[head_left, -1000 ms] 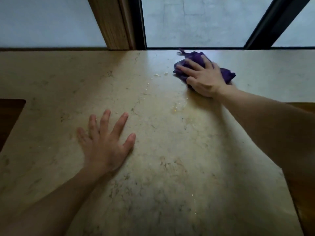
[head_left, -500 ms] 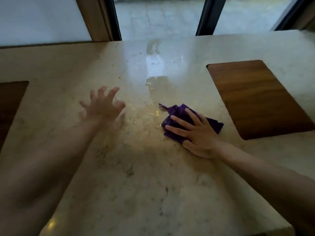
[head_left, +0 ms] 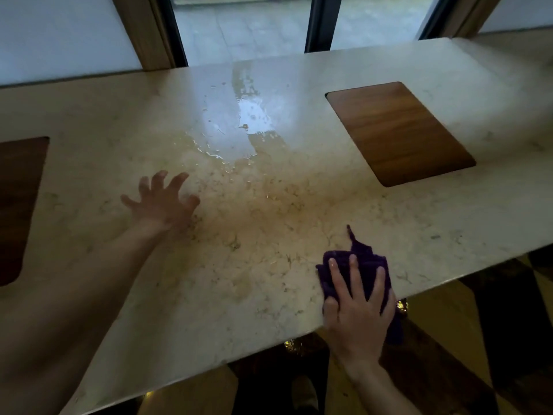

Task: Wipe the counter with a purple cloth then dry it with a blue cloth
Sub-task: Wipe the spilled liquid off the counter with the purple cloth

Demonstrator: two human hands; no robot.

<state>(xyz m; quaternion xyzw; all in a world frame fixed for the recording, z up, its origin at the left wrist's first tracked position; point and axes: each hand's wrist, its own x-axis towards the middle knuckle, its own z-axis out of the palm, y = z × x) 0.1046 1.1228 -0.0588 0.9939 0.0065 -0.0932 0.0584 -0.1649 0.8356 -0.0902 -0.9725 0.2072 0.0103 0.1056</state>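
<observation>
A beige marble counter (head_left: 269, 223) fills the head view, with a wet shiny patch (head_left: 236, 127) toward its far side. The crumpled purple cloth (head_left: 363, 265) lies at the counter's near edge on the right, partly hanging over it. My right hand (head_left: 357, 307) presses flat on the cloth with straight, spread fingers. My left hand (head_left: 163, 200) rests on the counter left of centre, fingers spread and slightly bent, holding nothing. No blue cloth is in view.
A wooden inlay panel (head_left: 398, 133) sits in the counter at the right, and another dark panel (head_left: 18, 205) at the far left. Window frames (head_left: 317, 22) stand behind the counter. The floor (head_left: 493, 339) shows below the near edge.
My right hand has dragged the purple cloth from the far side of the counter back to its near edge. My left hand stayed on the counter, its fingers lifting slightly.
</observation>
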